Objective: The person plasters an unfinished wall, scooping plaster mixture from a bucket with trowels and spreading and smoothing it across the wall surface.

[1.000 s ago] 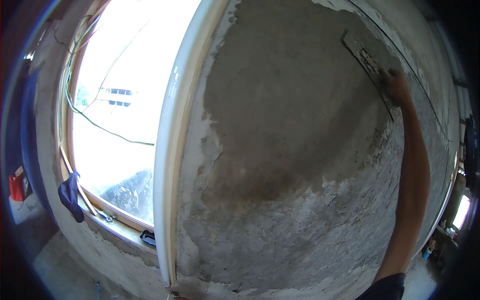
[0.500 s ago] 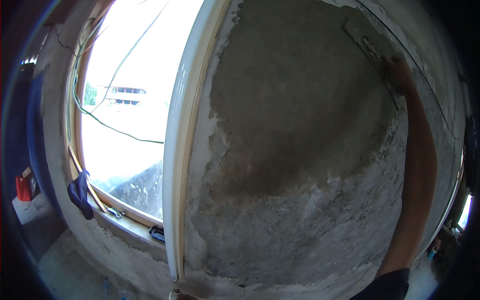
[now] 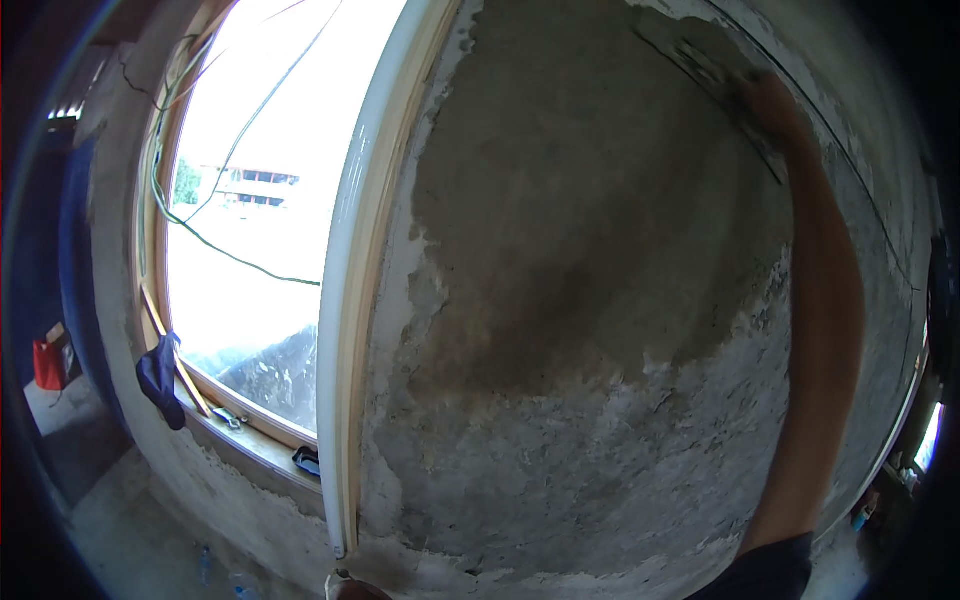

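My right hand (image 3: 768, 103) is raised high at the upper right, its fingers wrapped round the handle of a plastering trowel (image 3: 718, 92). The trowel's long thin blade slants down to the right and lies against, or very close to, the darker wet plaster (image 3: 600, 160) on the wall. Motion blurs the hand and tool slightly. Below the wet patch, the wall shows rough, lighter grey plaster (image 3: 600, 480). My left hand does not show.
A white vertical pipe (image 3: 350, 270) runs beside the window frame (image 3: 250, 411). Loose wires (image 3: 250, 262) hang across the window. On its sill are a dark cloth (image 3: 158, 380) and a small black tray (image 3: 307, 460). A thin cable (image 3: 840, 145) crosses the wall at right.
My right hand and the trowel have moved left and slightly up across the wet plaster. The blade now slants more. The whole view has shifted slightly.
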Tool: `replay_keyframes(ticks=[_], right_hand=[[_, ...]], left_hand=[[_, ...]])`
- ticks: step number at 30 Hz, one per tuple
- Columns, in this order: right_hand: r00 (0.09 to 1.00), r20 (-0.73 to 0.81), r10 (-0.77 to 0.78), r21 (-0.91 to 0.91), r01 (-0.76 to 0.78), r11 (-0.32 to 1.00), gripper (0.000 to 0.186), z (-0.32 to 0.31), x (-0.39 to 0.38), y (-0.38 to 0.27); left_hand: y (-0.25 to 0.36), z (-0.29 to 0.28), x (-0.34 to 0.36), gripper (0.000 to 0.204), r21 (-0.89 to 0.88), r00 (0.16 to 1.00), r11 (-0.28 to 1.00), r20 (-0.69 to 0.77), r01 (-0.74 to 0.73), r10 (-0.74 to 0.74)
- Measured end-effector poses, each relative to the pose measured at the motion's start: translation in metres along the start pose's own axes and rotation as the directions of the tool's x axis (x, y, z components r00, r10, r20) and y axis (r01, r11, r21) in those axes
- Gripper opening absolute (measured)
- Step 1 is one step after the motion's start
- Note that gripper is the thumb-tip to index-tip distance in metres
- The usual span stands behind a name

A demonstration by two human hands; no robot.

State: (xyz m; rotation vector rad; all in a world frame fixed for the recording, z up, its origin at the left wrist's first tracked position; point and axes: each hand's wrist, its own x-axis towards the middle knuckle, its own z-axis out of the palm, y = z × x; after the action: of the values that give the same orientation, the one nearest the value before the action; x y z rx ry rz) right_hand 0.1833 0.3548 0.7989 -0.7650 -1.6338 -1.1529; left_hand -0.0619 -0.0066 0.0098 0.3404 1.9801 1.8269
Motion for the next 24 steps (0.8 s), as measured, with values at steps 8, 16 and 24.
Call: replay_keyframes(ticks=[8,16,24], right_hand=[[0.993,-0.074,-0.087,0.031,0.089,0.996,0.050,0.009,0.008,-0.051],[0.998,-0.053,0.014,0.044,-0.012,0.999,0.049,0.020,-0.051,-0.053],[0.989,0.068,-0.131,-0.242,0.144,0.960,0.046,-0.014,-0.083,0.037]], left_hand=[[-0.016,0.010,0.006,0.037,-0.022,1.000,1.000,0.001,0.003,-0.003],[0.070,0.037,0.015,0.038,-0.036,0.999,0.999,0.033,0.013,-0.012],[0.021,0.012,0.024,0.039,-0.029,0.997,0.999,0.076,-0.016,0.019]])
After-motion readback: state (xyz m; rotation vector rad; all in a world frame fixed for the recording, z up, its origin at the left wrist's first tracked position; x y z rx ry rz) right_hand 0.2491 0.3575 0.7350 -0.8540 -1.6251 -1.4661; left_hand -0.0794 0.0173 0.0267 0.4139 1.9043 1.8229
